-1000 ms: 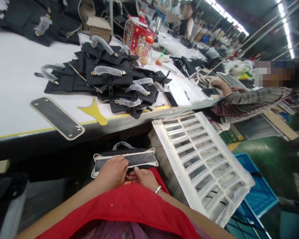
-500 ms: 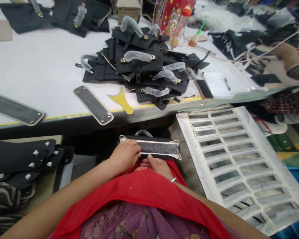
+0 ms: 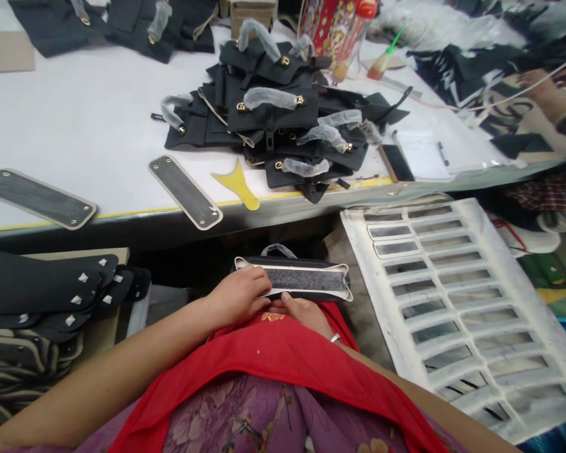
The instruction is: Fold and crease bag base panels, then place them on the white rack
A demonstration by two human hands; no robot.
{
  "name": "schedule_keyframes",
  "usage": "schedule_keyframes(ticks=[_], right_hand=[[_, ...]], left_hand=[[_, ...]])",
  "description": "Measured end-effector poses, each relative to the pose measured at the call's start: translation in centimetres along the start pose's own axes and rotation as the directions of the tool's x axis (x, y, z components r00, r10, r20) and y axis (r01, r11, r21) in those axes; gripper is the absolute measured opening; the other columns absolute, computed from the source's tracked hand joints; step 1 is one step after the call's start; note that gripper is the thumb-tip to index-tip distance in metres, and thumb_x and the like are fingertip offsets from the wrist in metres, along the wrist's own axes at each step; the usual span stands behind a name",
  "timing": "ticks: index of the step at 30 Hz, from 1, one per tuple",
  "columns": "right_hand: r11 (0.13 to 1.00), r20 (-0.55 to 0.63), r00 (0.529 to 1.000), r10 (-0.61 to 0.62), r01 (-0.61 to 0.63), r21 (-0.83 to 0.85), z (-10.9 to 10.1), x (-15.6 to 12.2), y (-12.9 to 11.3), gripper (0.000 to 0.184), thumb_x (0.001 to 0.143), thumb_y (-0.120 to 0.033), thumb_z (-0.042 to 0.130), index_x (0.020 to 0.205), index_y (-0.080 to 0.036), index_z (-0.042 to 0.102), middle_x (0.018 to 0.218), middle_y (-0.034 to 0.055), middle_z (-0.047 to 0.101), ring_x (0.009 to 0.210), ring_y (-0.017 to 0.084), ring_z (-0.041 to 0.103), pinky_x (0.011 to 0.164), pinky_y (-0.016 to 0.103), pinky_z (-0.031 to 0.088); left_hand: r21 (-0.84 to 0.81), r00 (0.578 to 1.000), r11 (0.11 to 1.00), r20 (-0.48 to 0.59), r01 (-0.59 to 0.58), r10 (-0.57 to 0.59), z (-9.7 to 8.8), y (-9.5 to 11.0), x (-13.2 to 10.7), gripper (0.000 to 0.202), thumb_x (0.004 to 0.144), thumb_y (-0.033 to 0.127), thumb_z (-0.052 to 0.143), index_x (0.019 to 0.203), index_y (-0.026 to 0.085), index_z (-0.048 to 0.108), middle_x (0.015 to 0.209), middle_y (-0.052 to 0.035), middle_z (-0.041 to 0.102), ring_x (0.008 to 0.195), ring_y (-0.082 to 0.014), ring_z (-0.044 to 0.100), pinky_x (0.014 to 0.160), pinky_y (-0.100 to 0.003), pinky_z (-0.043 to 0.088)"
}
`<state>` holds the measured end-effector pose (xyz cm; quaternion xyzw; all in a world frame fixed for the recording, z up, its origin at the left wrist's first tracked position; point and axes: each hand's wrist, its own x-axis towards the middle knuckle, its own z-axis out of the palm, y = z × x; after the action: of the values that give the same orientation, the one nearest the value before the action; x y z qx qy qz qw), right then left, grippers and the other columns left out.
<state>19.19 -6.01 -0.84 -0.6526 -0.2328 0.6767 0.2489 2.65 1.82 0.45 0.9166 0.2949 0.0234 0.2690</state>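
A black handbag (image 3: 306, 279) rests at my lap, below the table edge. Its long narrow face is turned up to me, with a dark grey speckled strip framed by white edging. A plastic-wrapped handle (image 3: 279, 250) loops out behind it. My left hand (image 3: 245, 292) is closed over the bag's left end, fingers curled on the white edging. On the near side, my right hand (image 3: 306, 314) grips the lower edge, thumb on top and fingers partly hidden underneath.
Black bags (image 3: 278, 119) with wrapped handles are piled on the white table (image 3: 75, 119). Near its edge lie two grey panels (image 3: 186, 192) and a yellow piece (image 3: 238, 184). A slotted white frame (image 3: 466, 314) leans at right; black pieces (image 3: 42, 283) are stacked left. A co-worker's hands (image 3: 542, 91) show far right.
The whole view has shifted slightly, so things appear a little further right. Both my hands stay on the handbag in nearly the same grip.
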Motion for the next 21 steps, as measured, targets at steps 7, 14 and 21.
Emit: schedule_keyframes(ticks=[7, 14, 21], right_hand=[[0.997, -0.069, 0.998, -0.008, 0.014, 0.074, -1.5, -1.1, 1.6, 0.052, 0.065, -0.058, 0.065, 0.085, -0.009, 0.069, 0.089, 0.0139, 0.07, 0.082, 0.022, 0.066, 0.08, 0.034, 0.048], [0.999, -0.168, 0.985, 0.048, -0.043, 0.033, -0.8, -0.9, 0.9, 0.031, 0.077, -0.039, 0.059, 0.077, -0.01, 0.069, 0.079, 0.0106, 0.071, 0.076, 0.019, 0.065, 0.074, 0.029, 0.048], [0.999, -0.059, 0.997, -0.055, 0.055, 0.0, 0.5, 1.3, 2.1, 0.05, 0.063, -0.06, 0.061, 0.07, -0.011, 0.069, 0.069, 0.0077, 0.066, 0.065, 0.018, 0.056, 0.06, 0.028, 0.042]], left_hand=[[-0.02, 0.995, 1.0, -0.103, -0.009, 0.007, 1.8, 0.8, -0.2, 0.021, 0.087, 0.024, 0.045, 0.074, 0.015, 0.059, 0.083, -0.0054, 0.056, 0.08, -0.0169, 0.05, 0.075, -0.029, 0.04], [0.019, 0.978, 0.994, -0.184, 0.107, -0.101, 2.7, 1.5, 0.3, 0.015, 0.081, 0.02, 0.047, 0.07, 0.014, 0.056, 0.08, -0.006, 0.055, 0.077, -0.0183, 0.048, 0.074, -0.032, 0.041], [0.009, 0.981, 0.989, -0.129, 0.148, -0.146, 2.5, 1.1, 0.5, 0.011, 0.079, 0.018, 0.048, 0.073, 0.015, 0.057, 0.083, -0.0066, 0.055, 0.08, -0.0196, 0.049, 0.074, -0.031, 0.042]])
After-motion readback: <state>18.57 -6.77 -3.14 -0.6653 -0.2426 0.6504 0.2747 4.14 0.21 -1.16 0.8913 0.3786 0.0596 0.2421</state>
